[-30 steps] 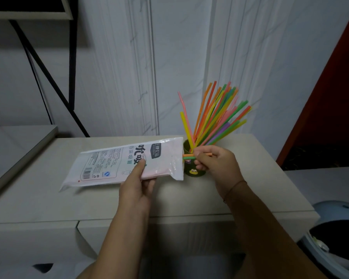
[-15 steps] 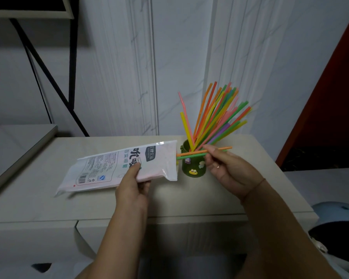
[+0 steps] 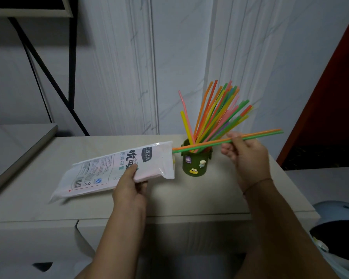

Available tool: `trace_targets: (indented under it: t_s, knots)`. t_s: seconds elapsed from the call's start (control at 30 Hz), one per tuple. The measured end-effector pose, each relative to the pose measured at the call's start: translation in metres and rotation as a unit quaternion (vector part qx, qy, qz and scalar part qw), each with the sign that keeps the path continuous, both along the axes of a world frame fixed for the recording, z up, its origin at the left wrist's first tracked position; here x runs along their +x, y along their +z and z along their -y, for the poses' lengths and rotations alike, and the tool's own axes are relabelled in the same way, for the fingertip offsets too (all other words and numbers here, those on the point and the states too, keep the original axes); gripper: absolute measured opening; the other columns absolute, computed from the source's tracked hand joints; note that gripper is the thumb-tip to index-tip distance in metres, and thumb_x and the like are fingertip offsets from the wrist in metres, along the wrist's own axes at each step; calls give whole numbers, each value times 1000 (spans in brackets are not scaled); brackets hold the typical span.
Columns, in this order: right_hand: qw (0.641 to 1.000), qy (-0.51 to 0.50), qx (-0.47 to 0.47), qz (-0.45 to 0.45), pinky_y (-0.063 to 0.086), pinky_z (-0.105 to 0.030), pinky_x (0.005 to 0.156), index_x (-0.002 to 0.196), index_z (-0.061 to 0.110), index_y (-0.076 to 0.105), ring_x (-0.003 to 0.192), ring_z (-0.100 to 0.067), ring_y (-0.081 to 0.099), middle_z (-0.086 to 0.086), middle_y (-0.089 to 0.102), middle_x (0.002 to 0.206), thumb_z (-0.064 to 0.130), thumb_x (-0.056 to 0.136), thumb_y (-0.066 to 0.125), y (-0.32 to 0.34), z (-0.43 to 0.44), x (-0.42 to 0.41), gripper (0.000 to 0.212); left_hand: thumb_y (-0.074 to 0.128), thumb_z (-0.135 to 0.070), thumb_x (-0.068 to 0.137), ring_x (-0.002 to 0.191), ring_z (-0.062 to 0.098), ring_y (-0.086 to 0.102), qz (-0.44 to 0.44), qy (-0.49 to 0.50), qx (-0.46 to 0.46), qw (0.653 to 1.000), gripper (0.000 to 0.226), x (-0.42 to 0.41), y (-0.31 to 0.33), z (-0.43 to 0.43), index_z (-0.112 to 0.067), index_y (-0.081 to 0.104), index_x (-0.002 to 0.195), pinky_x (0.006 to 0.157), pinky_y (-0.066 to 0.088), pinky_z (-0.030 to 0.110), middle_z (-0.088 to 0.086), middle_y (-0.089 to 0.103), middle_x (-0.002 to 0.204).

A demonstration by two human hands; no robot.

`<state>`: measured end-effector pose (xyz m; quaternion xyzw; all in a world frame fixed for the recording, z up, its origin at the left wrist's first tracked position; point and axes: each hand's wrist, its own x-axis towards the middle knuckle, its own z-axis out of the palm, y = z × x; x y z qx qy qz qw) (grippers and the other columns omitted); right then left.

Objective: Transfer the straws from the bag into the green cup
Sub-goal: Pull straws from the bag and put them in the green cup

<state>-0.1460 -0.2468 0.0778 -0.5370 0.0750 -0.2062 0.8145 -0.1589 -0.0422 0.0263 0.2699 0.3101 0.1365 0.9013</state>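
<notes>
A pale marble-look wall (image 3: 113, 77) fills the back of the room, and against it stands a cream bench (image 3: 189, 198) whose near edge and left end run out of sight. A black metal frame (image 3: 48, 73) crosses the upper left, cut off at the top, and a dark red panel (image 3: 334, 97) closes the right side. Low at the right sits a round pale-blue bin (image 3: 330, 214), only partly in view.

Over the bench the white printed bag (image 3: 109, 170) lies slanted, its open mouth raised toward the cup. I cannot tell whether its far left corner touches the bench. The plastic is opaque, so whatever is inside is hidden. The left hand (image 3: 129, 190) pinches the bag's near edge, thumb on top and fingers out of sight beneath.

The right hand (image 3: 248, 156) is raised just right of the cup, thumb and fingers clamped on two loose straws (image 3: 210, 142), one orange and one green. They lie almost level across the front of the cup's rim. Their left tips reach the bag's mouth, though whether they are still inside is hard to make out.

The green cup (image 3: 195, 162) stands on the bench just right of the bag's mouth, with small figures stuck to its side. A fan of coloured straws (image 3: 216, 113) leans out of it to the right.
</notes>
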Motion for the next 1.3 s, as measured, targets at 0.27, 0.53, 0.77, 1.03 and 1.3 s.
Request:
trace_targets:
  t_s: [0.27,0.53,0.77,1.03,1.3]
  knots:
    - [991,-108,-75,19,53,-14,52,93,0,59,47,-5,62,-8,58,65,7,93,52,-4,32,7,10,65,-3,84,96,17,64,-16,-1,-1,1000,47,0,1,2,-17,53,127,63,57,26,3,66,118]
    - [978,-121,-167,13,57,-19,59,88,11,62,50,-7,65,-4,64,62,16,92,54,-16,19,13,11,64,-2,84,78,12,63,-12,-13,-6,1000,43,0,1,4,-15,55,124,51,56,24,4,65,114]
    - [947,-105,-301,-46,48,-28,64,80,3,62,65,-23,59,-9,59,64,22,90,57,-31,-5,32,23,65,-3,83,78,11,64,-16,-26,-1,1000,40,-1,0,4,-17,57,120,51,56,24,2,67,105]
    - [948,-56,-307,-68,49,-23,60,87,6,56,53,-12,55,-7,60,67,21,88,61,-35,-13,34,16,65,-3,83,81,10,63,-8,-57,17,998,32,1,-2,6,-20,59,110,69,53,27,-3,67,93]
    - [933,260,22,-249,54,-28,67,93,9,59,75,-17,64,-10,64,86,38,95,46,-35,-29,7,32,69,-1,80,87,14,71,62,-33,78,994,41,-5,1,11,-19,61,116,67,60,27,1,73,104]
